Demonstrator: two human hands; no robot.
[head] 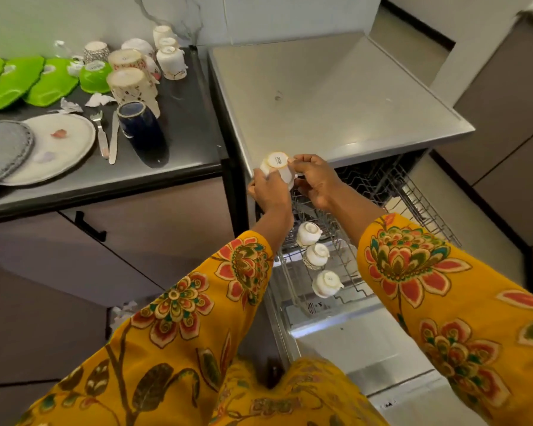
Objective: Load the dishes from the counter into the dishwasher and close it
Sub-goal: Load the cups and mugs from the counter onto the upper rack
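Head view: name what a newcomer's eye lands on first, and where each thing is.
Centre frame, both hands, left hand and right hand, hold a white cup upside down over the pulled-out upper rack of the open dishwasher. Three white cups already sit upturned in that rack. On the dark counter at left, bright green plates stand out.

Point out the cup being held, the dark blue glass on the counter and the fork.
cup [278, 162]: head view, on its upturned base.
dark blue glass [142, 133]: head view, on its side wall.
fork [100, 132]: head view, on its handle.
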